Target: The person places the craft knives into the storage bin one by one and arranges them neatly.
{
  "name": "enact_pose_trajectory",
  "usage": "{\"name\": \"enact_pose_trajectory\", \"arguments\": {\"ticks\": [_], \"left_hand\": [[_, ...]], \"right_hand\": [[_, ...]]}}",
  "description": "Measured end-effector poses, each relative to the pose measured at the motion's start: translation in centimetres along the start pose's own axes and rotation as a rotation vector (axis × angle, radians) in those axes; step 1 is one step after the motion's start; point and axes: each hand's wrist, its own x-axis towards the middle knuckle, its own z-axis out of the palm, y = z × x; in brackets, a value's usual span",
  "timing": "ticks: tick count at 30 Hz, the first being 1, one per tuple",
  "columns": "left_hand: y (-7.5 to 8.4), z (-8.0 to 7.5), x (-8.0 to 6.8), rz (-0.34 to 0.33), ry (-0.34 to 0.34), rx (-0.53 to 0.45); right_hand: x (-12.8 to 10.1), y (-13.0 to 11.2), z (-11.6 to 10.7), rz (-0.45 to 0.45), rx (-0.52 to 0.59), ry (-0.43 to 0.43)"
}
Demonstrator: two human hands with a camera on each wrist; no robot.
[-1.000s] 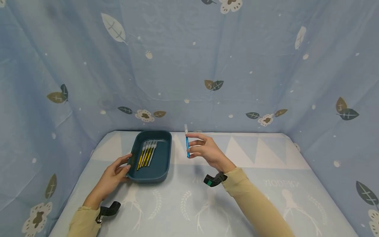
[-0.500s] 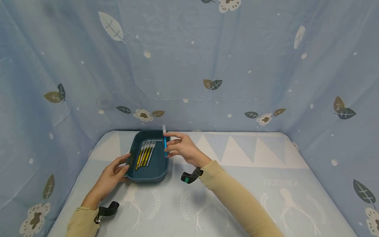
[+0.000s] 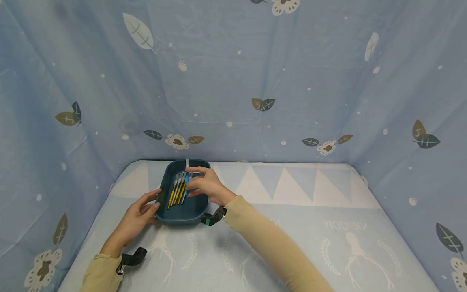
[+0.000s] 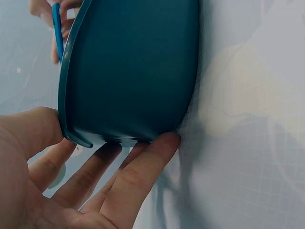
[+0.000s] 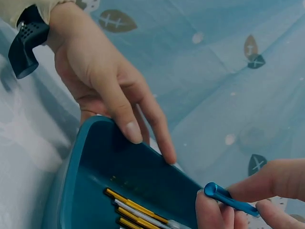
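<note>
A dark teal tray stands on the table at centre left. My left hand rests against its left side, thumb on the rim and the other fingers along the outer wall in the left wrist view. My right hand is over the tray, pinching a slim blue metallic pen-like stick with a translucent cap. The stick stands nearly upright in the head view. Inside the tray lie several similar capped sticks, yellow and silver, side by side. The right fingers partly hide them.
A pale patterned cloth covers the table. Blue curtains with leaf and flower prints hang behind and at both sides. Black wrist-worn devices sit on both wrists.
My right hand has carried the blue stick leftward from beside the tray to over the sticks inside, ending slightly lower. My left hand has stayed at the tray's side.
</note>
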Motion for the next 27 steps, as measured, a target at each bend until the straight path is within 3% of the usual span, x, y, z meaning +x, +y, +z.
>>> {"name": "enact_pose_trajectory", "arguments": {"ticks": [17, 27], "left_hand": [[0.3, -0.1, 0.0, -0.017, -0.001, -0.006], [0.4, -0.1, 0.1, -0.011, -0.015, -0.022]], "right_hand": [[3.2, 1.5, 3.0, 0.117, 0.019, 0.082], [4.6, 1.5, 4.1, 0.174, -0.047, 0.145]]}}
